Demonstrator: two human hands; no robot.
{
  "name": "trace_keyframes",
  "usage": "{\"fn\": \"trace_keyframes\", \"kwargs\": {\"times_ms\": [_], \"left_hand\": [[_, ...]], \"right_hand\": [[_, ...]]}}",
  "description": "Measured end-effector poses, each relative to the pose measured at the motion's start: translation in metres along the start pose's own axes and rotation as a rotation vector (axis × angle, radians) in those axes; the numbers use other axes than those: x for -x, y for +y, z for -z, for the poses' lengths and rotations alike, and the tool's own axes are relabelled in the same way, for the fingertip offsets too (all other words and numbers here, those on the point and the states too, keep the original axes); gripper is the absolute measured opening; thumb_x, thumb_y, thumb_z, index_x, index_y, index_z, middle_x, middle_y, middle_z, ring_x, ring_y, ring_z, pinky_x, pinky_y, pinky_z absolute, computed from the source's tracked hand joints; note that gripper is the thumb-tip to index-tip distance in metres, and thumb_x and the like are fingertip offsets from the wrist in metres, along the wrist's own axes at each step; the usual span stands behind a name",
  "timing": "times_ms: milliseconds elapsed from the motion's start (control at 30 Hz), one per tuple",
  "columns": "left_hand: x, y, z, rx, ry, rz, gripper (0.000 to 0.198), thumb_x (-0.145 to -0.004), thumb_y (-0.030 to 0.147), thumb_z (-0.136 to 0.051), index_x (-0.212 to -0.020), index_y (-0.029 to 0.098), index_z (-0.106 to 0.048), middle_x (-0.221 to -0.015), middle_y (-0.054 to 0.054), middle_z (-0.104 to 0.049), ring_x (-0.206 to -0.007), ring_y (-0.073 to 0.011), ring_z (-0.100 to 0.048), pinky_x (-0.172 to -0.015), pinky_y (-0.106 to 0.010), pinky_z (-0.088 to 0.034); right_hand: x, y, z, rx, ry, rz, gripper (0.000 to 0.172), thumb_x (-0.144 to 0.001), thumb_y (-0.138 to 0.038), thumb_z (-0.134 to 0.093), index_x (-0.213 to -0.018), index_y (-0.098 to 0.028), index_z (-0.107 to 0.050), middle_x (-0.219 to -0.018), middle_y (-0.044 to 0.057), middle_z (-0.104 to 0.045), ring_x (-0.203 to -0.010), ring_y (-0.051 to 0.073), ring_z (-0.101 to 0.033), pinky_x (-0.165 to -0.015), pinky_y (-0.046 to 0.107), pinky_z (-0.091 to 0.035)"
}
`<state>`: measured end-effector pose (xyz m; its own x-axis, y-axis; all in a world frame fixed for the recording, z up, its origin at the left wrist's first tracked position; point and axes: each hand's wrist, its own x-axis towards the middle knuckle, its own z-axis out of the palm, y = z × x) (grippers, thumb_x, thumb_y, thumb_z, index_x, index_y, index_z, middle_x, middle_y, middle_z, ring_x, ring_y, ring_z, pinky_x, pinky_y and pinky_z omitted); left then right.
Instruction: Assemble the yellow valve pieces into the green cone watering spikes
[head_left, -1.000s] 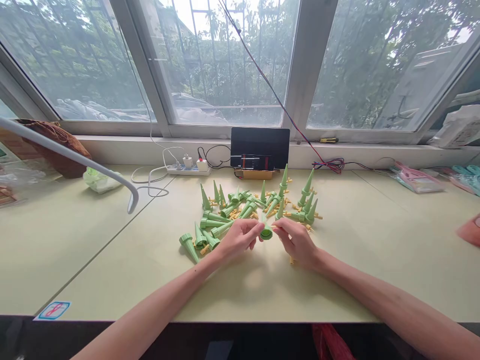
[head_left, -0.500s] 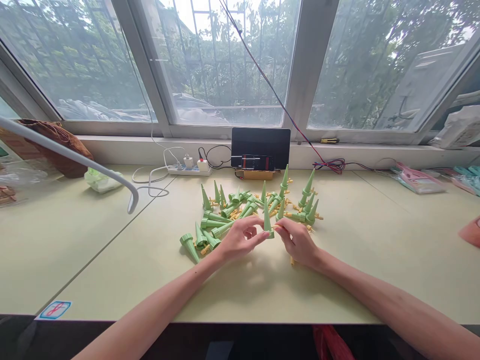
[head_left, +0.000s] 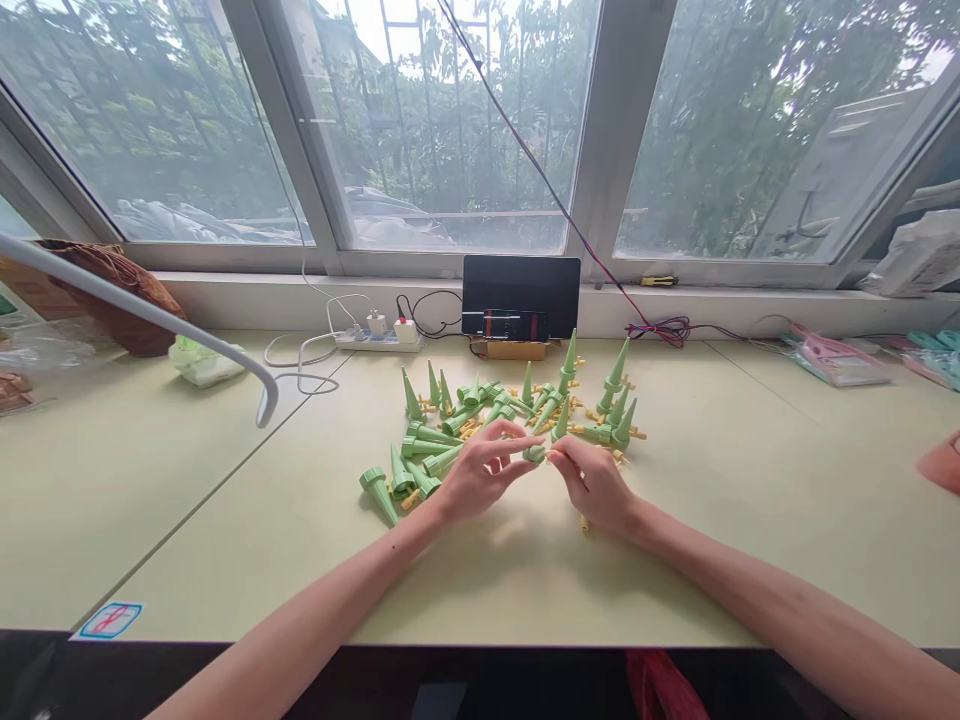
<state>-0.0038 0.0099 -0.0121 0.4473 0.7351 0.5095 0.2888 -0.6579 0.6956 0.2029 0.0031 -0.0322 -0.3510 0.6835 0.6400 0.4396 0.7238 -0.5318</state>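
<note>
Between the thumb and fingers of my left hand [head_left: 487, 468] is a green plant watering spike [head_left: 534, 454], seen nearly end-on so its length is foreshortened. My right hand [head_left: 596, 480] is closed in a pinch right beside it, on a small yellow valve piece [head_left: 550, 452] mostly covered by the fingertips. Whether the yellow piece touches the spike I cannot tell. Behind the left hand lies a pile of green spikes [head_left: 431, 448] with yellow pieces among them. Several spikes fitted with yellow valves [head_left: 615, 377] stand beyond my right hand.
A black tablet [head_left: 521, 285] leans by the window, with a phone before it. To its left are a power strip [head_left: 380, 342] and white cables. A grey curved arm [head_left: 150, 315] juts in from the left. Pink scissors [head_left: 836, 352] lie on packets at the right.
The green spike has tipped from upright to nearly end-on in my left hand, whose fingers have shifted on it. My right hand has stayed almost still.
</note>
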Motion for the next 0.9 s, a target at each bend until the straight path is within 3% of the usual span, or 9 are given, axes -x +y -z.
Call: {"fn": "trace_keyframes", "kwargs": {"times_ms": [167, 267, 333, 400, 467, 533, 900], "left_hand": [[-0.002, 0.011, -0.002, 0.079, -0.031, 0.096, 0.035, -0.091, 0.034, -0.058, -0.126, 0.029, -0.06, -0.114, -0.007, -0.055, -0.062, -0.005, -0.054, -0.051, -0.018, -0.05], [-0.004, 0.016, -0.002, 0.15, 0.041, 0.168, 0.04, -0.09, 0.038, -0.058, -0.128, 0.025, -0.053, -0.115, -0.008, -0.056, -0.059, -0.0049, -0.055, -0.049, -0.019, -0.05], [-0.005, 0.017, -0.001, 0.203, 0.114, 0.227, 0.035, -0.09, 0.043, -0.057, -0.117, 0.02, -0.056, -0.102, -0.006, -0.06, -0.054, -0.0052, -0.054, -0.045, -0.017, -0.046], [-0.006, 0.016, 0.0, 0.223, 0.142, 0.279, 0.034, -0.092, 0.048, -0.052, -0.094, 0.015, -0.06, -0.075, -0.001, -0.06, -0.047, -0.0052, -0.05, -0.041, -0.016, -0.04], [-0.006, 0.016, 0.0, 0.201, 0.092, 0.305, 0.045, -0.093, 0.051, -0.047, -0.073, 0.013, -0.059, -0.055, 0.002, -0.051, -0.042, -0.0053, -0.046, -0.04, -0.016, -0.034], [-0.005, 0.016, -0.001, 0.18, 0.013, 0.311, 0.05, -0.092, 0.052, -0.047, -0.065, 0.012, -0.058, -0.049, 0.003, -0.048, -0.041, -0.0056, -0.044, -0.042, -0.017, -0.033], [-0.004, 0.018, 0.003, 0.139, -0.123, 0.329, 0.049, -0.092, 0.053, -0.047, -0.065, 0.014, -0.055, -0.051, 0.003, -0.051, -0.046, -0.0072, -0.046, -0.049, -0.019, -0.035]], "right_hand": [[-0.002, -0.005, 0.0, 0.021, 0.081, -0.009, 0.023, -0.099, -0.024, -0.042, -0.077, -0.02, -0.05, -0.064, -0.002, -0.049, -0.056, 0.011, -0.042, -0.055, 0.023, -0.036], [-0.003, -0.007, 0.001, 0.031, 0.135, -0.024, 0.021, -0.098, -0.024, -0.044, -0.08, -0.019, -0.053, -0.065, -0.002, -0.052, -0.056, 0.011, -0.045, -0.055, 0.022, -0.037], [-0.004, -0.007, 0.001, 0.033, 0.149, -0.026, 0.019, -0.098, -0.023, -0.045, -0.084, -0.019, -0.056, -0.067, -0.001, -0.054, -0.057, 0.011, -0.047, -0.055, 0.023, -0.038], [-0.005, -0.007, 0.002, 0.036, 0.149, -0.001, 0.017, -0.098, -0.023, -0.045, -0.087, -0.018, -0.058, -0.069, 0.0, -0.056, -0.059, 0.012, -0.05, -0.056, 0.023, -0.039], [-0.005, -0.007, 0.002, 0.046, 0.138, 0.043, 0.016, -0.098, -0.021, -0.046, -0.089, -0.018, -0.059, -0.071, 0.001, -0.058, -0.061, 0.012, -0.051, -0.057, 0.023, -0.04], [-0.006, -0.007, 0.002, 0.06, 0.125, 0.085, 0.016, -0.098, -0.021, -0.046, -0.092, -0.019, -0.06, -0.073, 0.002, -0.058, -0.062, 0.013, -0.052, -0.058, 0.024, -0.041], [-0.003, -0.003, 0.002, 0.017, 0.045, 0.06, 0.017, -0.098, -0.023, -0.045, -0.089, -0.019, -0.058, -0.068, -0.001, -0.055, -0.057, 0.011, -0.048, -0.056, 0.023, -0.04]]}}
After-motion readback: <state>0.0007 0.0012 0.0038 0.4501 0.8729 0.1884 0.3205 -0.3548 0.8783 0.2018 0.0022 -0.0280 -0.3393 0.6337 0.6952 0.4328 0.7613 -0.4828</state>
